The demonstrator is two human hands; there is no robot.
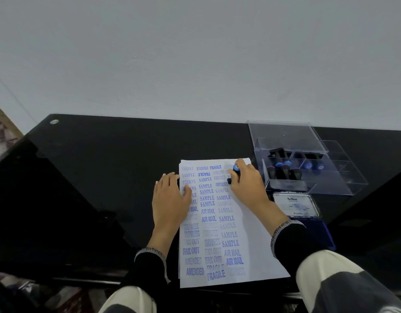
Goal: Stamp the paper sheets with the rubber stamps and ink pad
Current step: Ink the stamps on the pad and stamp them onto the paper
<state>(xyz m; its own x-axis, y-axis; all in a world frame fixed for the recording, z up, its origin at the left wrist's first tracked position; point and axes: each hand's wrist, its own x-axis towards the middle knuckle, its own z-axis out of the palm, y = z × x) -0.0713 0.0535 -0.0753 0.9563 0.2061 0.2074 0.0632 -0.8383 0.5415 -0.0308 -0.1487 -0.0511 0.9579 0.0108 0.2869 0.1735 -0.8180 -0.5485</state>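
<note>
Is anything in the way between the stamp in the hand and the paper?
No, nothing visible. The right hand grips the stamp right at the paper, near its top right corner. The left hand rests flat on the left edge, off to the side.

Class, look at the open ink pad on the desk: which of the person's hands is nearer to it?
Right. The right hand, gripping a stamp on the paper, is just left of the ink pad; the left hand rests on the paper's far-left edge.
</note>
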